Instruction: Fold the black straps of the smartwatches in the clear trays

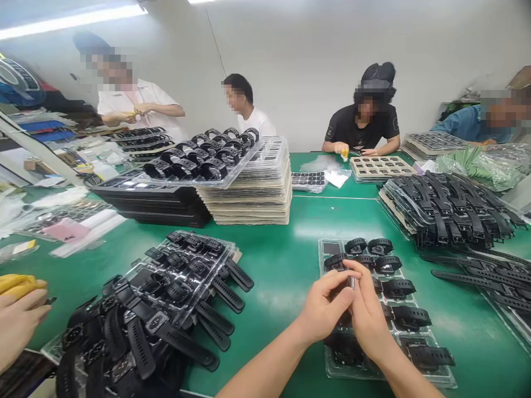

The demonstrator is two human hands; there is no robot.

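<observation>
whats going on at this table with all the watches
A person's left hand and right hand meet over a clear tray of black watches on the green table, pinching a small dark part between the fingers; what it is cannot be told. More trays and piles of black watch straps lie around. Four co-workers sit along the far side, and another person's hand shows at the left edge.
</observation>
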